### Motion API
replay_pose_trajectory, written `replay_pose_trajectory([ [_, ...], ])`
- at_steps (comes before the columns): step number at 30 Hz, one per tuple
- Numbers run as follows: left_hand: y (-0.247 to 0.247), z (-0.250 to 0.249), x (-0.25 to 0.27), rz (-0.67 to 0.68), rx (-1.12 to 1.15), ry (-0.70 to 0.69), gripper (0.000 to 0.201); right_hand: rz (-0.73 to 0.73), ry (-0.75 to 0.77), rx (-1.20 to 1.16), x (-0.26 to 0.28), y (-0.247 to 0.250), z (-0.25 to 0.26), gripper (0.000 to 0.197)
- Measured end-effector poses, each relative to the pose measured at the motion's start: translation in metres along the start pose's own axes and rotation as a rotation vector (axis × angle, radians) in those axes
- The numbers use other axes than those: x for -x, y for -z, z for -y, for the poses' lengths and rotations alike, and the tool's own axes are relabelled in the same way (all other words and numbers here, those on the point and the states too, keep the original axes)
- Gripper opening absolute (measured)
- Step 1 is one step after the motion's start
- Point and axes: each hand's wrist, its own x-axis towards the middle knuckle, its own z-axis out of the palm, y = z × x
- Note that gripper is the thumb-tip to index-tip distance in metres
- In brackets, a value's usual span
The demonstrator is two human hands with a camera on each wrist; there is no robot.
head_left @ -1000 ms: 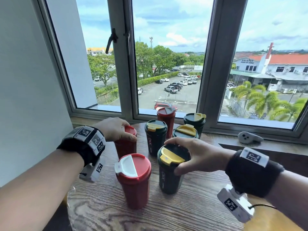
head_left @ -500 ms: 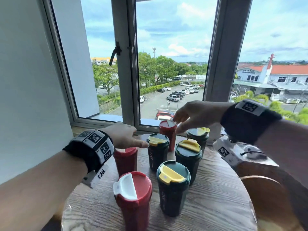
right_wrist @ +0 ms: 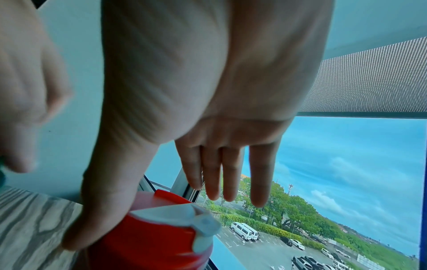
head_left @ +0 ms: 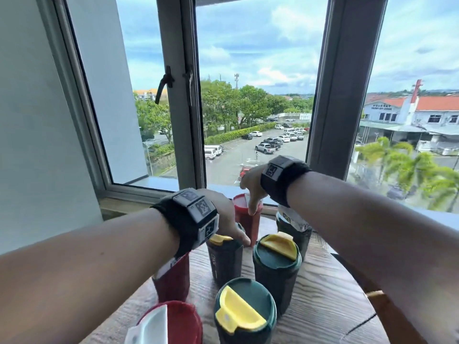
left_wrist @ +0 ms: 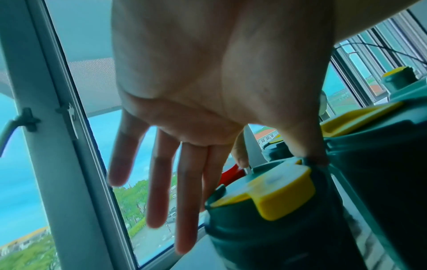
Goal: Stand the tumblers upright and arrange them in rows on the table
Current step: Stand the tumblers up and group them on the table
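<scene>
Reaching: right hand (head_left: pixel 250 187) over the far red tumbler (head_left: pixel 246 217) at twelve o'clock, thumb against its lid edge, fingers straight, not clamped.
Left hand: left hand (head_left: pixel 223 219) spread loose, thumb touching the dark tumbler (head_left: pixel 224 259) just beside.
Axis: every tumbler upright on the table (head_left: pixel 323 306).
Nearer: right hand.
Obstacle: green tumbler (head_left: pixel 275 266) at five o'clock of the red one; window sill (head_left: pixel 159 182) close behind.

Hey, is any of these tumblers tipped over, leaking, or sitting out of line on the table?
Nothing stands out. Every tumbler in view stands upright with its lid on, and the wooden table shows no spill. The right hand touches the far red tumbler, also upright.
</scene>
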Motion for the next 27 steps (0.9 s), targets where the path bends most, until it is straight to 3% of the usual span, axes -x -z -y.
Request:
replay_pose_trajectory([
  [3, -0.003, -0.002, -0.008, 0.000, 0.041, 0.016, 0.072, -0.007, 0.044, -0.021, -0.012, -0.004, 0.001, 0.097],
  [9, 0.004, 0.002, -0.012, 0.030, 0.069, 0.032, 0.061, 0.025, 0.073, -0.050, -0.017, -0.007, 0.003, 0.064],
  [15, 0.013, 0.009, -0.013, 0.059, 0.107, 0.035, 0.048, 0.009, 0.078, -0.126, -0.018, -0.012, 0.002, 0.074],
  [20, 0.027, 0.029, -0.022, 0.057, 0.130, 0.056, 0.041, -0.001, 0.095, -0.143, -0.018, -0.012, 0.005, 0.066],
  [23, 0.024, 0.041, -0.030, 0.080, 0.082, 0.050, 0.048, -0.004, 0.113, -0.136, -0.015, -0.011, 0.006, 0.060],
  [27, 0.013, 0.053, -0.042, 0.098, 0.033, 0.045, 0.054, -0.031, 0.152, -0.147, -0.010, -0.007, 0.009, 0.066],
])
